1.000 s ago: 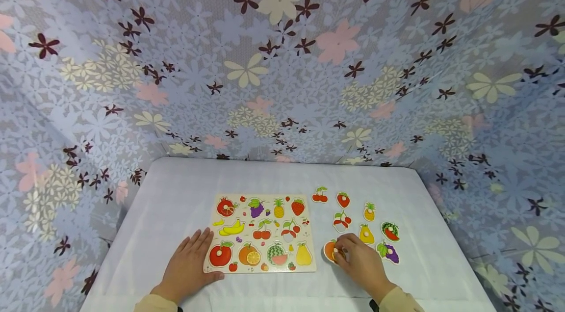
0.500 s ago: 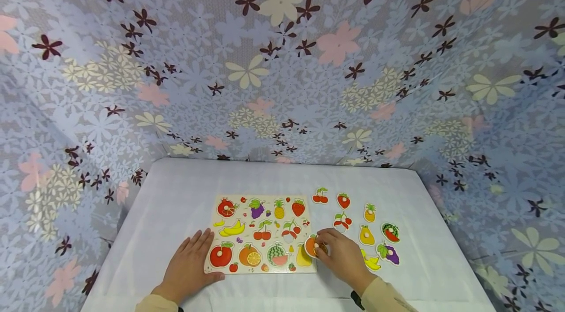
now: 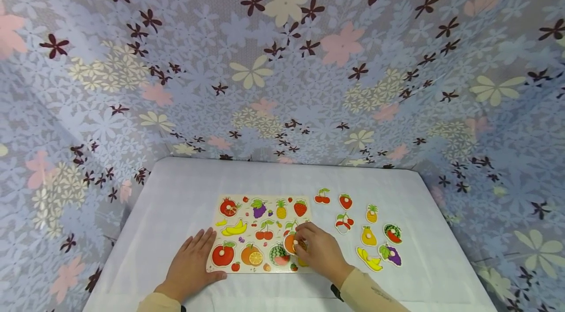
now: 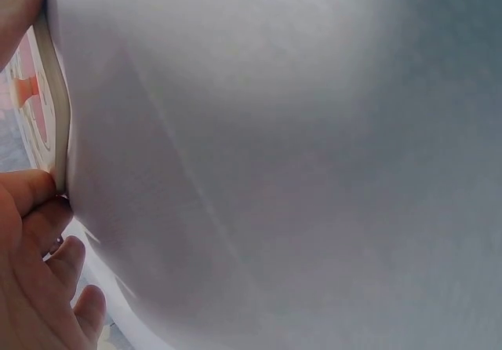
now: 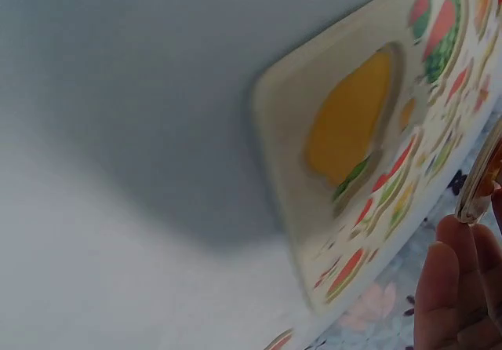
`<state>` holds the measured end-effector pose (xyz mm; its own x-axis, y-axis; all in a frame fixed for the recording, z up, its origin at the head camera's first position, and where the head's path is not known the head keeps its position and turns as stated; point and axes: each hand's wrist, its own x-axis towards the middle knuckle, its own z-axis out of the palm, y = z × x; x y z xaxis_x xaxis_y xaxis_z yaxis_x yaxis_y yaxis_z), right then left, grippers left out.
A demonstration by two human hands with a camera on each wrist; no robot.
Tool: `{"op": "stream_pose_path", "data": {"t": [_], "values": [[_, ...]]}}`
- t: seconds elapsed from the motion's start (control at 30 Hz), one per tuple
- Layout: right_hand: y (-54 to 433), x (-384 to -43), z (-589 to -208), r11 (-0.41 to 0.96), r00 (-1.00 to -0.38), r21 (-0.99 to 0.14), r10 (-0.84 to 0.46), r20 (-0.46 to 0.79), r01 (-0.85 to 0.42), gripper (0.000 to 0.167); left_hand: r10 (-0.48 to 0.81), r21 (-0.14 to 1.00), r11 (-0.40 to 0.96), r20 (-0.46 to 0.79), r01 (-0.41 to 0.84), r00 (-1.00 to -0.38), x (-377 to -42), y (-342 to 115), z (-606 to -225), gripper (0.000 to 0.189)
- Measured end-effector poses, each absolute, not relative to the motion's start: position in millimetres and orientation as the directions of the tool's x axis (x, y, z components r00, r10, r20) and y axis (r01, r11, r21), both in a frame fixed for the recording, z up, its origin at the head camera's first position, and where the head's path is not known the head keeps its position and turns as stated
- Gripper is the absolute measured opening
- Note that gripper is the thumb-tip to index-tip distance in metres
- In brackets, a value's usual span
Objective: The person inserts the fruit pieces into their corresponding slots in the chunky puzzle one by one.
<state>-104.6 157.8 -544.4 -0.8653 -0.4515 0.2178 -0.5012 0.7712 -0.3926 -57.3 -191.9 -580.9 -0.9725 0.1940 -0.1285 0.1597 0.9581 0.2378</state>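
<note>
A wooden fruit puzzle board (image 3: 244,267) lies flat on the table. My left hand (image 3: 191,264) rests at its left edge, fingers extended, with thumb and fingertips touching the board's side in the left wrist view. My right hand (image 3: 320,252) pinches an orange puzzle piece (image 3: 289,243) over the board's right part, overlapping the watermelon and pear pictures. In the right wrist view the orange piece (image 5: 480,179) is seen edge-on, raised above the board. A knobbed apple piece (image 3: 222,255) and a pomegranate piece (image 3: 228,207) sit in the board.
Several loose fruit pieces lie right of the board, among them bananas (image 3: 369,259), grapes (image 3: 390,255), a pear (image 3: 368,236), a watermelon (image 3: 392,234) and a pineapple (image 3: 372,214). A flowered cloth (image 3: 265,120) hangs behind the table (image 3: 185,179).
My right hand has carried the orange piece left, from the table beside the board to over the board, uncovering the loose bananas piece. My left hand has stayed at the board's left edge.
</note>
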Motion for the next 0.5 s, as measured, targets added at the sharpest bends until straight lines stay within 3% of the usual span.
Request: {"op": "stream_pose_path", "data": {"t": [0.5], "values": [[112,-109,-545,0.735,-0.841,-0.417,-0.511,0.178,-0.535,0.007,0.195,0.234,0.958,-0.120,0.163,-0.973,-58,-191,-581,0.115]]}}
